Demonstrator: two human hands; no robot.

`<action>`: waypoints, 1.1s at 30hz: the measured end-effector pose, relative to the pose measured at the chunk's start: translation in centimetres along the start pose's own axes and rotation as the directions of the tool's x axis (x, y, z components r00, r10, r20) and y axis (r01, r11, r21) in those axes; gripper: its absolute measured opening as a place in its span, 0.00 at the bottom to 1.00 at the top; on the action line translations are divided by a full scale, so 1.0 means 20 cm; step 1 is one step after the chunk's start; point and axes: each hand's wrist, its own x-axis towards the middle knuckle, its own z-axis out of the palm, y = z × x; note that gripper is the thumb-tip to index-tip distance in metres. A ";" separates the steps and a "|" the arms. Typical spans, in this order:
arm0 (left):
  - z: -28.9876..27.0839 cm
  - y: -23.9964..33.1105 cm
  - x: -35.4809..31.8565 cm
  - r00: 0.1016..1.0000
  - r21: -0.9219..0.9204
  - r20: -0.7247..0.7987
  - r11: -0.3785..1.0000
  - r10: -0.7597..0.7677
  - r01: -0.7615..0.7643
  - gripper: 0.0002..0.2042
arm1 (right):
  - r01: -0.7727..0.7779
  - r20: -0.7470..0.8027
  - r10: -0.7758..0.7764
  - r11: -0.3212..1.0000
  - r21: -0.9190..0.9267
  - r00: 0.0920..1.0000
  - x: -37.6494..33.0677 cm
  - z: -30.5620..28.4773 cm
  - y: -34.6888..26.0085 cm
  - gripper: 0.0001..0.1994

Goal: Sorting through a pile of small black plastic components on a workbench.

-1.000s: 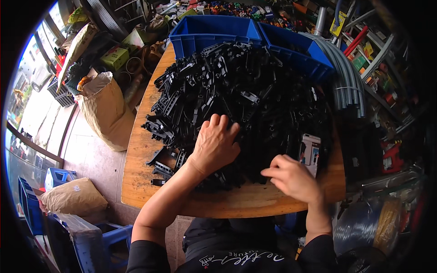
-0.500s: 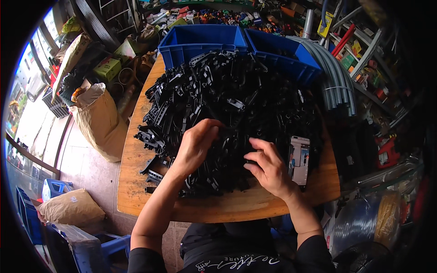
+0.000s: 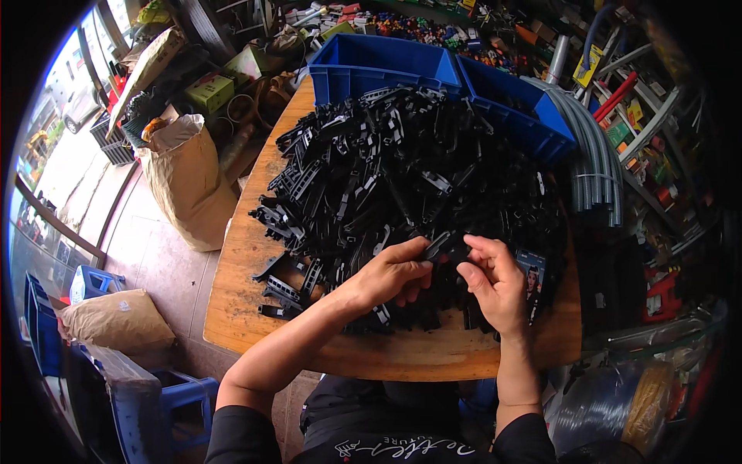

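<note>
A heap of black plastic parts (image 3: 363, 178) covers most of the wooden table (image 3: 255, 332). Over its near side, my left hand (image 3: 390, 274) pinches one narrow black plastic part (image 3: 439, 244) between thumb and fingers. Facing it is my right hand (image 3: 498, 282), its thumb and forefinger curled around something dark close to the part's far end. What exactly the right fingers grip is lost against the black heap. A phone (image 3: 535, 271) with a lit screen lies just beyond the right hand, partly covered by it.
Two blue bins, one on the left (image 3: 386, 77) and one on the right (image 3: 525, 124), stand behind the heap. A brown paper sack (image 3: 189, 185) is on the floor at left, a blue stool (image 3: 185, 410) nearer. Bundled grey pipes (image 3: 591, 155) stand at right.
My left hand has come down and right from the heap and now holds a black plastic part. My two hands are closer together. The view has shifted slightly.
</note>
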 end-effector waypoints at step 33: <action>0.08 -0.04 -0.06 0.796 0.743 0.127 0.474 0.592 -0.472 0.15 | -0.170 0.097 0.153 0.965 0.202 0.984 -0.03 0.02 0.01 0.18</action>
